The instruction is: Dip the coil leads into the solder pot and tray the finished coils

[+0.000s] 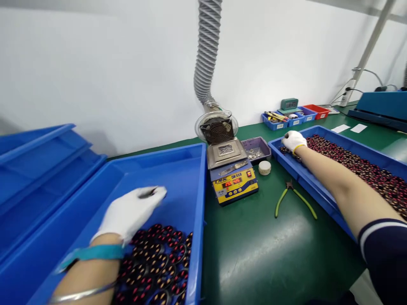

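Left hand (pixel 133 212) and right hand (pixel 293 142) look curled but tbh I can't tell what they're gripping, so with black rings (pixel 159 258) left of the yellow-fronted machine (pixel 235 184) and small parts (pixel 359 169) right of it, lift singly, gently.

the white-gloved left hand (pixel 135 212) is hovering over a blue tray (pixel 174 173) of black rings (pixel 165 254), blurring too much for me to tell its grip. the right hand (pixel 293 142) is reaching into another blue tray (pixel 313 180) holding smaller dark pieces (pixel 343 154). between the trays, a yellow-fronted machine (pixel 235 186) is glowing red numbers, and green-handled pliers (pixel 289 185) are lying open on the green bench (pixel 260 245).
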Available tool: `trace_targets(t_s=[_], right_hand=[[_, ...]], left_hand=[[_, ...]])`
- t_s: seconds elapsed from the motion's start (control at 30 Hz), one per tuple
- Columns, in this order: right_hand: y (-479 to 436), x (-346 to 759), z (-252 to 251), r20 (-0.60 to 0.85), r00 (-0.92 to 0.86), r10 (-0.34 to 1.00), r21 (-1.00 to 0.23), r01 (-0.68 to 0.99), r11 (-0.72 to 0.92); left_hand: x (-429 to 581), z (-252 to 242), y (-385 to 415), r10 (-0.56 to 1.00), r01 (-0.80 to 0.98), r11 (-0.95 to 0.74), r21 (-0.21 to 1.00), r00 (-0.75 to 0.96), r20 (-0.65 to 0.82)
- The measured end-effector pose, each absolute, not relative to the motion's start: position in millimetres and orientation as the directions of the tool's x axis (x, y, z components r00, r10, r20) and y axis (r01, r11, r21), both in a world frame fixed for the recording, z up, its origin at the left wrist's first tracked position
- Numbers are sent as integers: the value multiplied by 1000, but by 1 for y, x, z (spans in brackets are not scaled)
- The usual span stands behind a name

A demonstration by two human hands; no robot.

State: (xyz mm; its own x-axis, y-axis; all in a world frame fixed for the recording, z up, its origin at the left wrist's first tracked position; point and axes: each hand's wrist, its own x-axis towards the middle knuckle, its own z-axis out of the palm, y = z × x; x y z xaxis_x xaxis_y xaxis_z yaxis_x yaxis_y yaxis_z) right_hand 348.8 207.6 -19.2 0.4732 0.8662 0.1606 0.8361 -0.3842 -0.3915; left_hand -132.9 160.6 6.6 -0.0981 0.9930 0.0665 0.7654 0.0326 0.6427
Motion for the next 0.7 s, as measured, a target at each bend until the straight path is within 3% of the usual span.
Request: trace_targets(t_s=[0.03,0.07,0.13,0.2,0.27,0.43,0.6,0.7], right_hand=[[203,338,-13,198,439,876,-419,846,-330],[197,323,-7,231,394,890,-451,854,-261],[175,283,6,267,270,925,-519,849,-98],[140,238,17,304,-33,952,-626,747,225],[98,198,24,334,-193,923,-583,727,363],[43,155,8,484,-329,811,-493,663,563],[54,164,-15,460,-207,864,-588,658,471],[59,167,-16,469,-234,851,-557,670,491]], left_hand=[[-121,11,152,997,545,48,837,-75,-9],[-107,14,143,999,299,51,953,-5,-52],[-77,17,125,987,-39,41,998,158,-34],[-50,17,108,964,-201,79,977,266,-23],[-30,14,92,947,-272,132,953,319,-40],[-12,8,71,920,-338,180,924,389,-37],[-9,5,69,911,-301,219,928,403,-84],[-8,2,69,915,-321,218,922,397,-78]])
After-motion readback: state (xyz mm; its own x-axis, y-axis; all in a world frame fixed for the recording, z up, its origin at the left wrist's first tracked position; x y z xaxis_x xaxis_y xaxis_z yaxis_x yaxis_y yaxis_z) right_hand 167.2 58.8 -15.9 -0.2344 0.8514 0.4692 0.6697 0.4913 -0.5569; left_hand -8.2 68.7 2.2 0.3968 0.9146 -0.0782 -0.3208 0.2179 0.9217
